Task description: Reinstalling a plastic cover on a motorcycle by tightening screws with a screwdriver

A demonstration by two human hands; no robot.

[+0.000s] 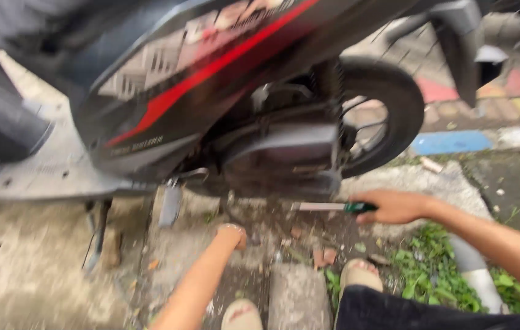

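Head view — right hand (394, 206) gripping screwdriver (327, 207) (green handle), left hand (232, 235) under scooter (211, 91).

Black scooter (168, 91), red stripe (211, 70)

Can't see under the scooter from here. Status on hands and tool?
Right hand shut on green-handled screwdriver, tip toward engine case. Left hand low on ground under scooter, grip unclear. Kickstand at left.
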